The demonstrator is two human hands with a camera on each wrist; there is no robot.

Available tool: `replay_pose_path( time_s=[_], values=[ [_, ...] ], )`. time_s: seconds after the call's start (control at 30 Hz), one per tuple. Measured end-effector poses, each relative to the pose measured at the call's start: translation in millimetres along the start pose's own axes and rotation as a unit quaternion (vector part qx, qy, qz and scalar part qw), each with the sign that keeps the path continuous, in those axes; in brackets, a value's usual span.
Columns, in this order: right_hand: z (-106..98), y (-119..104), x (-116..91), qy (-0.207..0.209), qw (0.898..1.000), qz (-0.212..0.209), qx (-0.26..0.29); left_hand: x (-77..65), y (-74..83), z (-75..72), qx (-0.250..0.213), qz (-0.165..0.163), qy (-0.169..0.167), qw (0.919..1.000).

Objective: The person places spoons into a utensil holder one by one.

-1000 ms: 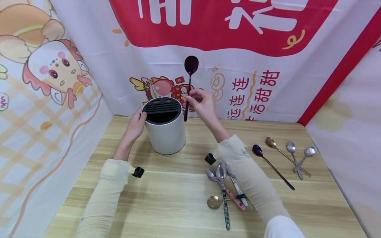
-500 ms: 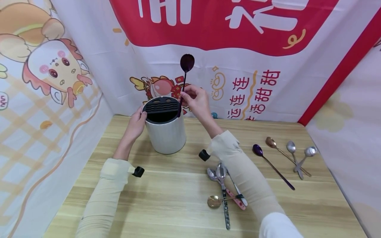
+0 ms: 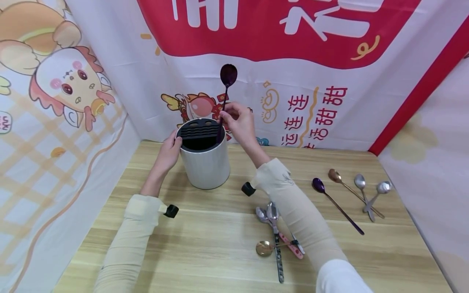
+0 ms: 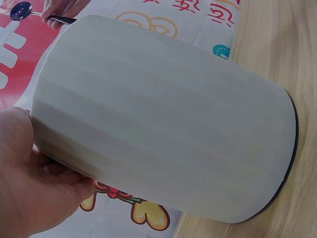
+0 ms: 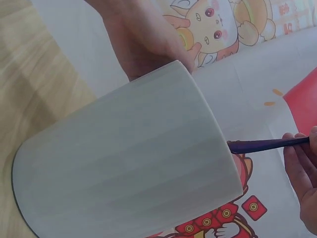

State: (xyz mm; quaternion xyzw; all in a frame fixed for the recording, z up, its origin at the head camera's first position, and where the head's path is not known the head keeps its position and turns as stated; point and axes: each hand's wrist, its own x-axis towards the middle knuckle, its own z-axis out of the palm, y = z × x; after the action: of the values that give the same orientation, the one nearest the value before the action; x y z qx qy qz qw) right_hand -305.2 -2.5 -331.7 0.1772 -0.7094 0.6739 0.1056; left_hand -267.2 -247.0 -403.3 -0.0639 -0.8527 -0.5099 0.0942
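A white ribbed utensil holder (image 3: pixel 205 171) with a black slotted top (image 3: pixel 199 129) stands upright at the back of the table. My left hand (image 3: pixel 169 152) grips its left rim, thumb on top and fingers behind the wall, as the left wrist view shows. My right hand (image 3: pixel 239 122) pinches a dark purple spoon (image 3: pixel 229 76) by its handle, bowl up. The handle's lower end dips inside the holder's rim at the right of the wide opening. In the right wrist view the spoon handle (image 5: pixel 267 145) crosses the rim.
Several crossed spoons with patterned handles (image 3: pixel 277 244) and a gold spoon (image 3: pixel 264 248) lie under my right forearm. Farther right are another purple spoon (image 3: pixel 338 207), a copper-coloured spoon (image 3: pixel 348 188) and two silver spoons (image 3: pixel 383 187). Printed cloth (image 3: pixel 256 97) hangs behind the wooden table (image 3: pixel 205 244).
My right hand has moved left with the purple spoon, from beside the holder to over its rim, and the handle end has gone down into the opening. The left hand has stayed on the rim.
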Motion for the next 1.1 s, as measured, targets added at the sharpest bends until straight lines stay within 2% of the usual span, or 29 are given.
replay_pose_path(
  time_s=[0.27,0.53,0.6,0.77,0.9,1.0,1.1],
  values=[
    [2,6,-1,-0.003,1.0,0.004,-0.028,-0.3,0.9,0.1,0.006,-0.007,-0.003,1.0],
    [3,17,-3,-0.007,0.997,-0.005,-0.073,-9.1,29.1,-2.8,-0.017,-0.015,-0.018,0.9996],
    [4,19,-4,-0.012,0.997,-0.004,-0.078,-8.8,28.8,-2.9,-0.014,-0.016,-0.018,0.9996],
    [5,19,-8,-0.019,0.996,0.001,-0.09,-3.0,9.8,-1.1,-0.004,-0.013,-0.007,0.9999],
    [7,21,-10,-0.025,0.994,0.006,-0.109,-1.1,4.1,-0.7,-0.006,-0.009,-0.006,0.9999],
    [7,23,-11,-0.031,0.994,0.012,-0.106,-2.6,8.2,-0.9,-0.009,-0.012,-0.01,0.9998],
    [8,25,-12,-0.036,0.995,0.017,-0.09,-9.0,24.4,-2.2,-0.008,-0.018,-0.015,0.9997]
  ],
)
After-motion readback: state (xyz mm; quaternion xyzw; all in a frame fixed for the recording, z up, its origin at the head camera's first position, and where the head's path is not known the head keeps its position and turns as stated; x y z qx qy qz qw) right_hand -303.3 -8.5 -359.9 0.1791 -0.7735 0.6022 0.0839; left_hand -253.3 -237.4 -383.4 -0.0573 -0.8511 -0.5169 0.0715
